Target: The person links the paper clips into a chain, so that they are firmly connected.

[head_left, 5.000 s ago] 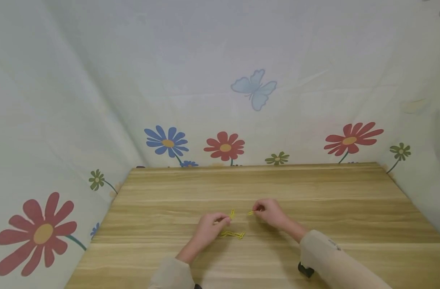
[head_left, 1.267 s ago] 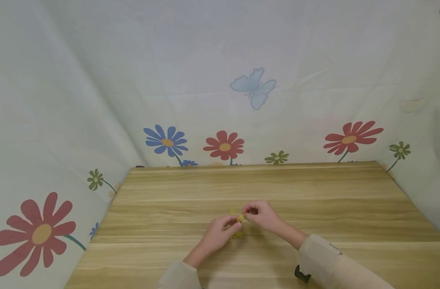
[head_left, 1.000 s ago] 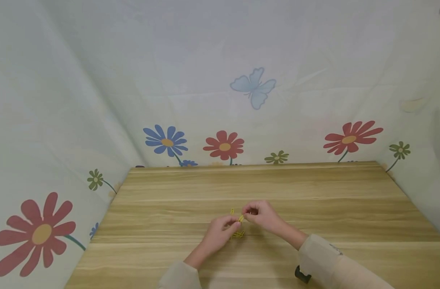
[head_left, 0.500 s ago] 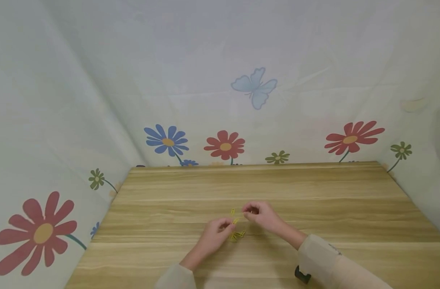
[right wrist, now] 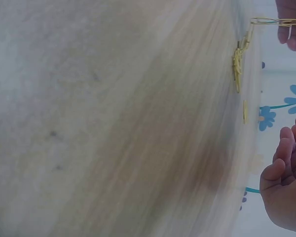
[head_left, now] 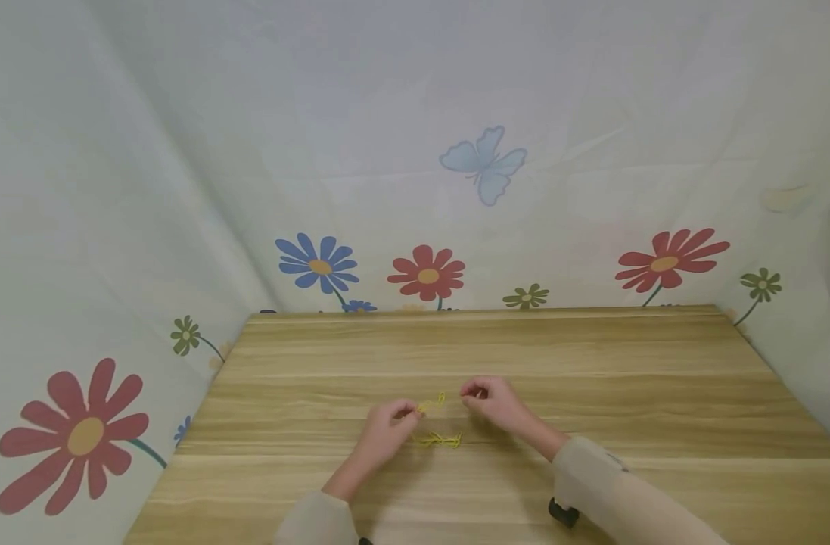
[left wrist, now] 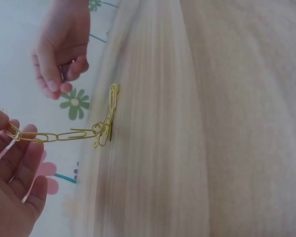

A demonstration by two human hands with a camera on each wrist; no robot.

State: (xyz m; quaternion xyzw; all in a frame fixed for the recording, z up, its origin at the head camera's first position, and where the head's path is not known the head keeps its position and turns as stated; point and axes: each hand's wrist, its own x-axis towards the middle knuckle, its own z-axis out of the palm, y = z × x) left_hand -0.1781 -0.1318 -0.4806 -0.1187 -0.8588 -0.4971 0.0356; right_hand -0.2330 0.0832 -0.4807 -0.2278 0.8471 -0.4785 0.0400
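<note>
Between thumb and forefinger my left hand (head_left: 383, 431) pinches one end of a chain of yellow paper clips (left wrist: 64, 135). From there the links slope down to the wooden table, where the rest of the paper clip chain (head_left: 443, 440) lies bunched. A separate yellow paper clip (right wrist: 245, 112) rests on the wood beyond the bunched links. To the right of that clip, above the table, my right hand (head_left: 499, 405) hangs with loosely curled fingers and nothing visible in them. The left wrist view also shows this right hand (left wrist: 64, 52) apart from the chain.
The wooden table (head_left: 592, 363) extends around both hands. Behind it and at its sides hangs a pale cloth (head_left: 360, 151) printed with flowers and a butterfly. Beige sleeves (head_left: 626, 484) cover the forearms, and a black wrist strap (head_left: 563, 513) shows below the right one.
The hands came together around the clips, then parted. My left hand has drawn left with the chain's end. The yellow clip in my right fingers five seconds ago is no longer there.
</note>
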